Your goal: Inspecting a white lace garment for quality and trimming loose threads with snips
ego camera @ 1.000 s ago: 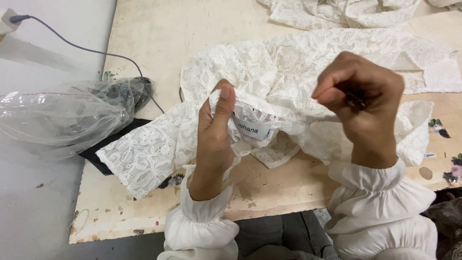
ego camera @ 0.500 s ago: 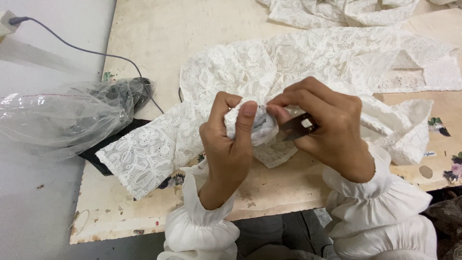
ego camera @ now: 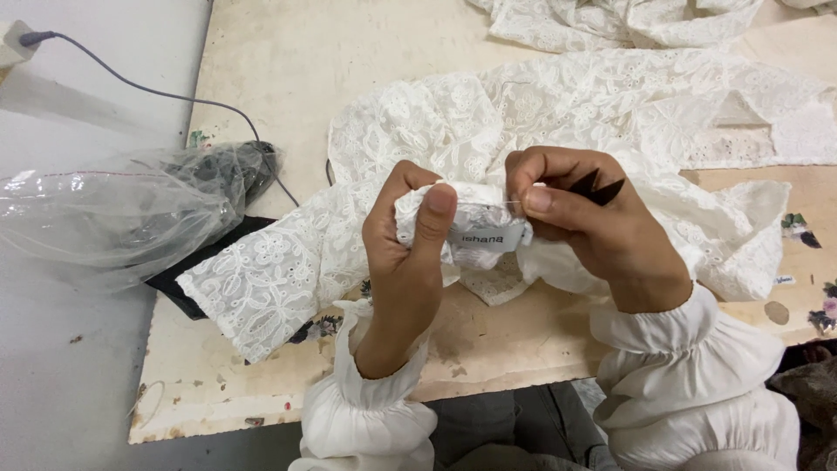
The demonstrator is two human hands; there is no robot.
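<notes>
A white lace garment point(ego camera: 558, 113) lies spread over the worn beige table point(ego camera: 349, 61). My left hand point(ego camera: 405, 253) bunches a fold of it, thumb pressed just left of a small white sewn-in label point(ego camera: 485, 237). My right hand point(ego camera: 580, 218) pinches the fabric right beside the label and also holds a small dark tool point(ego camera: 597, 187), whose tips stick out past the fingers. A thin thread seems to run between label and right fingers. Both hands meet over the garment near the table's front edge.
A crumpled clear plastic bag point(ego camera: 113, 218) lies at the table's left edge on a black cloth point(ego camera: 187, 283). A grey cable point(ego camera: 139, 87) runs from a white plug at top left. More white lace fabric point(ego camera: 645, 17) is piled at the back.
My right hand came down from a raised position to meet the left hand at the label. The left hand turned the bunched fabric, so the label now faces up.
</notes>
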